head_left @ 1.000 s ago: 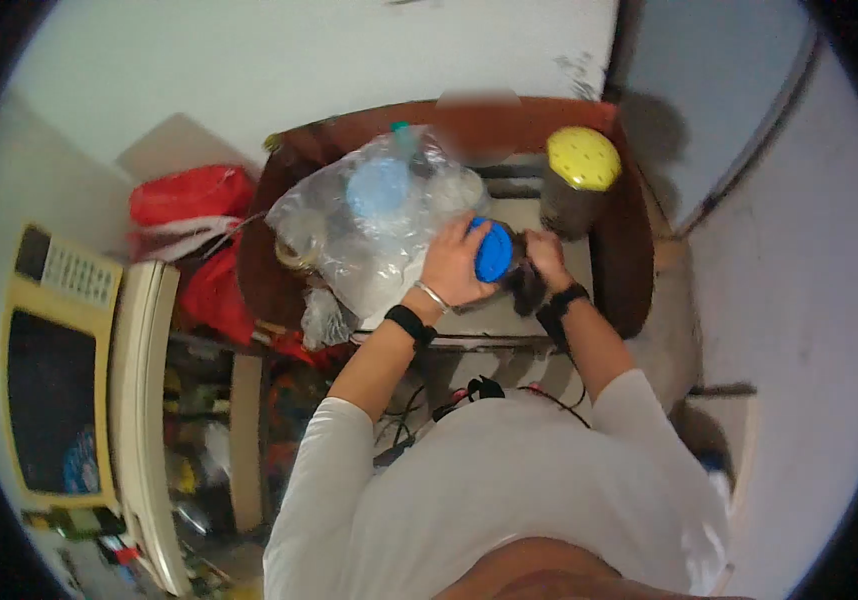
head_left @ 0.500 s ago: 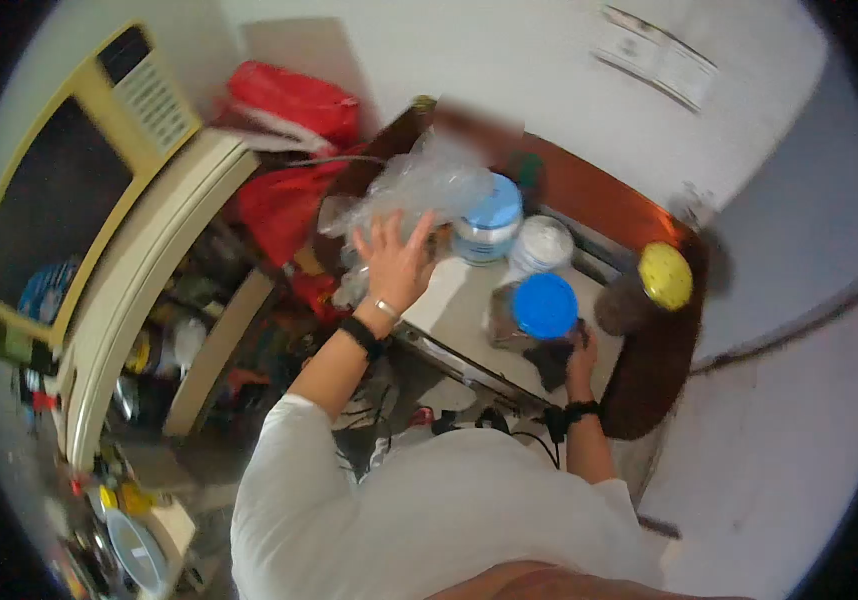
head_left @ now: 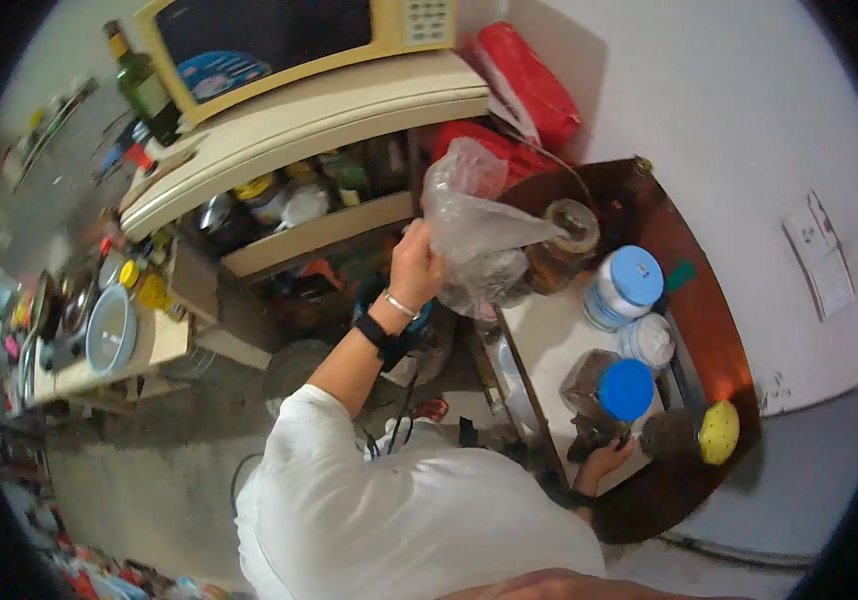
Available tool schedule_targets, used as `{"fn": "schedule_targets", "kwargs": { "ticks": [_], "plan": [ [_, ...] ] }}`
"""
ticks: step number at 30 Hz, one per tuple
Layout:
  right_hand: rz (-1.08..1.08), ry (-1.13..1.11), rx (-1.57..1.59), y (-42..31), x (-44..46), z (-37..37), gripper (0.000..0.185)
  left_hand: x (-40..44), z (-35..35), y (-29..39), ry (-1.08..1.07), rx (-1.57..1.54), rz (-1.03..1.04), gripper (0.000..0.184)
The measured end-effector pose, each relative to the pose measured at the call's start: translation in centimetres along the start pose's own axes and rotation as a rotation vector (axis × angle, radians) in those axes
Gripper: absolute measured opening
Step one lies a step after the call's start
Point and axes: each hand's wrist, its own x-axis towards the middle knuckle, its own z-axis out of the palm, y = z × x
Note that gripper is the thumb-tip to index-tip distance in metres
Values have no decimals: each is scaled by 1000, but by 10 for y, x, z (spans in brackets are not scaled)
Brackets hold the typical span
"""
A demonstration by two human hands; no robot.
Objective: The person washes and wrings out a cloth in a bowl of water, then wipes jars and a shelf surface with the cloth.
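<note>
My left hand [head_left: 416, 266] is closed on a crumpled clear plastic bag [head_left: 469, 215], held up at the left end of the small table. Behind the bag's trailing edge stands a glass jar [head_left: 561, 250] with brownish contents. My right hand [head_left: 609, 462] is low at the table's right side, its fingers partly hidden and curled by a dark, soft-looking thing [head_left: 594, 440]. Just above it is a clear jar with a blue lid [head_left: 627, 389]. A white tub with a light-blue lid [head_left: 624, 290] and a white-topped container [head_left: 649, 340] stand farther back.
A dark jar with a yellow lid [head_left: 719, 433] leans near the table's brown raised edge [head_left: 714, 300]. To the left is a cream shelf [head_left: 309, 110] bearing a microwave [head_left: 289, 45] and a green bottle [head_left: 146, 85]. Red bags [head_left: 529, 85] sit in the corner.
My left hand, spread over the plastic bag before, has closed on it and pulled it left, uncovering the glass jar. The view has swung left. My right hand stays by the blue-lidded jar.
</note>
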Motion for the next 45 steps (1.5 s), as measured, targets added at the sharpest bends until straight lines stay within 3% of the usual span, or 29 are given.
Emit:
{"fn": "schedule_targets", "kwargs": {
  "ticks": [2,4,7,8,12,14,16,20,25,28,30,31,32,33,34,39,40,41,42,45],
  "plan": [
    [-105,-13,-56,8,0,4,40,-28,-31,-2,129,-45,-123,24],
    [-254,-25,62,31,2,12,43,-60,-69,1,124,136,-278,25],
    [-183,-90,105,42,5,23,49,-114,-126,-8,286,170,-631,29],
    [-22,-163,-11,-3,-4,2,49,-132,-150,-14,308,210,-640,29],
    [-45,-136,81,-5,2,8,48,-195,-256,-22,498,669,-751,26],
    [-25,-131,103,-9,7,9,48,-216,-303,-13,718,636,-888,26],
    [17,-98,-135,-9,16,10,50,-246,-345,-21,881,712,-899,27],
    [-349,161,-223,65,67,47,44,-285,-415,-40,968,823,-915,26],
    [-453,234,-110,-31,-5,57,34,-291,-471,-75,1000,834,-952,21],
    [-502,101,-19,-80,-58,72,29,-307,-502,-99,956,715,-1038,27],
    [-511,-44,31,-105,-94,81,26,-322,-518,-116,957,660,-901,26],
    [-503,-122,54,-115,-110,85,24,-319,-524,-111,927,694,-1040,24],
    [-497,-208,80,-126,-126,91,23,-315,-529,-108,923,691,-1045,24],
    [-500,-204,80,-135,-139,97,23,-300,-528,-94,957,694,-971,23],
    [-499,-342,142,-144,-151,103,20,-294,-528,-82,996,697,-900,22],
    [-408,-932,443,-217,-244,136,11,-332,-540,-6,925,586,-1042,19],
    [-541,-1015,341,-228,-260,150,7,-337,-543,13,914,555,-1034,18],
    [-496,-1128,364,-237,-277,165,7,-360,-549,28,755,694,-1173,16],
    [-427,-1249,379,-238,-303,174,6,-371,-552,46,783,744,-1175,16],
    [-532,-1543,489,-261,-380,177,6,-403,-576,106,713,837,-1083,13]
  ]
}}
